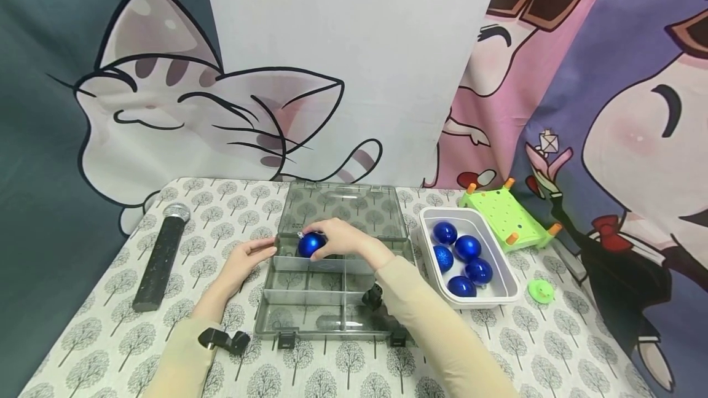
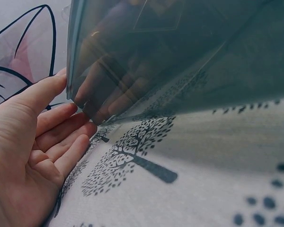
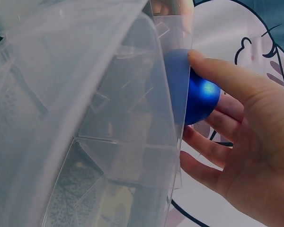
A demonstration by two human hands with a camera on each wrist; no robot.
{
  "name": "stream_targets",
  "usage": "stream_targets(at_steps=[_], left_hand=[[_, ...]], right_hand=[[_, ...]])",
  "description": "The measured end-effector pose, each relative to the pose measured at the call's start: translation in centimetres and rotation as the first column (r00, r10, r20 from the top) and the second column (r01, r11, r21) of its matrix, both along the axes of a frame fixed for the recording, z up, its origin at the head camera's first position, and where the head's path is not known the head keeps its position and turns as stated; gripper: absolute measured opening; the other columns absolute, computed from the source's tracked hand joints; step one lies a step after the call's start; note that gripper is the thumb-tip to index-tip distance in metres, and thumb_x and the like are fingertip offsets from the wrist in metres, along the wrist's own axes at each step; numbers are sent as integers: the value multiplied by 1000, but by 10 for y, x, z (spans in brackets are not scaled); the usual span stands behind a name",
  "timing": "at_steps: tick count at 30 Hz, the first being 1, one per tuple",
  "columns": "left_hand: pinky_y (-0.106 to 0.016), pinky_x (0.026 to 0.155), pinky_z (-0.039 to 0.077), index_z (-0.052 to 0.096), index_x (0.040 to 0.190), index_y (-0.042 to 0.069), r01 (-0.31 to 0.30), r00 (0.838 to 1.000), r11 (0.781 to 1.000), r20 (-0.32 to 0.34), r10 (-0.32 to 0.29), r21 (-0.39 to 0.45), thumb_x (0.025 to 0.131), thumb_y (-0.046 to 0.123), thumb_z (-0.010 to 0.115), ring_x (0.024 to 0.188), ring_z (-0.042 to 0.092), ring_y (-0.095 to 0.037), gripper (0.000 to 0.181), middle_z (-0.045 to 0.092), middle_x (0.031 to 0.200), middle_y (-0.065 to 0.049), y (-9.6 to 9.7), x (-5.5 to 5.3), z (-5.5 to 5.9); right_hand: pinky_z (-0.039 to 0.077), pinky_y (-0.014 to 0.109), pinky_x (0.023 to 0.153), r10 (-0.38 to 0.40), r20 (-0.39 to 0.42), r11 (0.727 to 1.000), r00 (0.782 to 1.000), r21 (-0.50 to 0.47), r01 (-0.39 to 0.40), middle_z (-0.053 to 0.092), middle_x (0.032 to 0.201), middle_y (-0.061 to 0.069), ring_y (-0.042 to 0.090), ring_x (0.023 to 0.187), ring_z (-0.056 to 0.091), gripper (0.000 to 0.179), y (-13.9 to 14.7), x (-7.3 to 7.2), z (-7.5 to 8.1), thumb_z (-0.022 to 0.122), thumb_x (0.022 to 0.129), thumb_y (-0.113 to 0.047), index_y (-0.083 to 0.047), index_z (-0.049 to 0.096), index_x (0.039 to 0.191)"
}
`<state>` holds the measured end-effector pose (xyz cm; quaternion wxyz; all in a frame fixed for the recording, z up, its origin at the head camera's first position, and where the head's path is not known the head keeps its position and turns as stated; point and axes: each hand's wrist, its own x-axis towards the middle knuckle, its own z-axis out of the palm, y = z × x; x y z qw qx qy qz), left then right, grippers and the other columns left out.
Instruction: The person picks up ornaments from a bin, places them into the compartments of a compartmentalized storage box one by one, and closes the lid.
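Note:
My right hand (image 1: 341, 239) grips a shiny blue Christmas ball (image 1: 311, 245) over the back-left compartment of a see-through divided storage box (image 1: 303, 300). In the right wrist view, the thumb and fingers wrap the ball (image 3: 204, 94), part of which shows through a clear divider (image 3: 177, 137). My left hand (image 1: 243, 264) is at the box's back-left corner. The left wrist view has the left hand (image 2: 42, 127) with its thumb at the box wall (image 2: 146, 61) and its loosely bent fingers by the lower edge. The box's lid (image 1: 343, 204) lies back behind it.
To the right, a white tub (image 1: 502, 284) holds several blue balls (image 1: 467, 248). Beyond it lies a green pegged toy (image 1: 506, 217) with orange legs, and a small green duck-like toy (image 1: 541, 291) sits nearer. A black microphone (image 1: 160, 260) lies at the left on the tree-print tablecloth (image 1: 94, 349).

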<state>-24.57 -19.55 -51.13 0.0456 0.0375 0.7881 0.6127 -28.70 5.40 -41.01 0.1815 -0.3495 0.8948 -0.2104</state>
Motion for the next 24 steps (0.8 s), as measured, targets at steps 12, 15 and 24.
stream_targets(at_steps=[12, 15, 24], left_hand=[[-8, 94, 39, 53, 136, -3, 5, 1000, 1000, 3, -5, -16, 95, 28, 65, 108, 54, 7, 53, 58, 136, -22, -1, 0, 0], [-6, 93, 38, 53, 136, -4, 5, 1000, 1000, 3, -5, -11, 94, 27, 65, 103, 53, 13, 53, 57, 136, -22, -1, 0, 0], [-6, 94, 38, 54, 136, -3, 6, 1000, 1000, -1, -6, -11, 94, 28, 65, 100, 51, 17, 53, 57, 137, -22, -1, 0, -1]], right_hand=[[43, 43, 109, 22, 5, 999, 1000, -36, -21, 57, 140, 11, 29, 131, 51, 54, 5, 1, 4, 74, 88, -19, -7, 54, 137], [43, 45, 108, 7, -29, 999, 1000, -49, -8, 59, 138, 11, 30, 130, 52, 50, 9, 1, 8, 72, 89, -19, -7, 56, 136], [40, 41, 111, -73, -214, 992, 974, -117, 49, 60, 137, 8, 26, 129, 53, 49, 26, 4, 44, 73, 88, -20, -7, 58, 132]])
